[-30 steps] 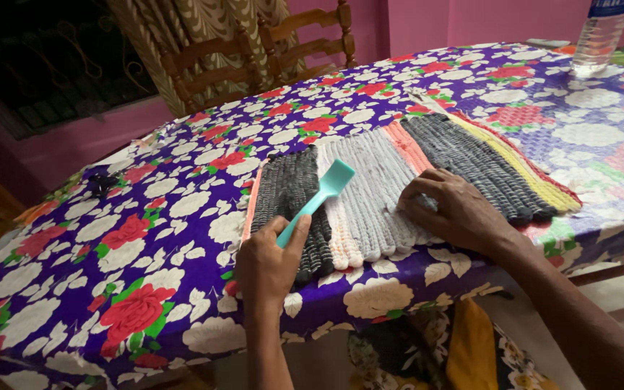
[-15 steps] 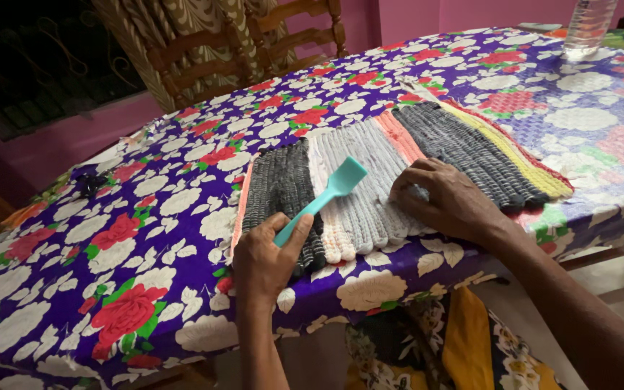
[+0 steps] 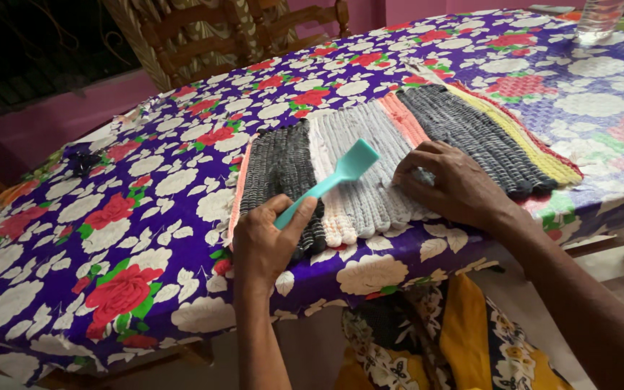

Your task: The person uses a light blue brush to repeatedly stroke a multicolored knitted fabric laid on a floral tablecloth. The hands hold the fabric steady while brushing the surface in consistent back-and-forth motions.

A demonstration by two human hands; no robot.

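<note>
I am holding a small teal brush (image 3: 341, 173) in my left hand (image 3: 265, 242), my fingers curled around the lower end of its handle with the thumb lying along it, so that its flat head is hovering over the pale grey band of a striped woven mat (image 3: 399, 155); whether the head is touching the weave I cannot tell. My right hand (image 3: 453, 184) is resting palm down on the mat just beside the brush head, fingers loosely bent and pressing the cloth flat, gripping nothing. The mat is lying across the near edge of the surface (image 3: 146, 238), which is draped in a purple cloth printed with white and red flowers, its dark, grey, peach, charcoal and yellow bands running away from me. A wooden chair (image 3: 247, 29) is standing at the far side and a clear plastic bottle (image 3: 601, 18) is sitting at the far right corner, well apart from both hands. To brush well here, I judge that the strokes should be running along the ribs of the weave, not across them, with the head kept flat and the right hand pinning the mat near the stroke so that it is not sliding or bunching toward the edge
</note>
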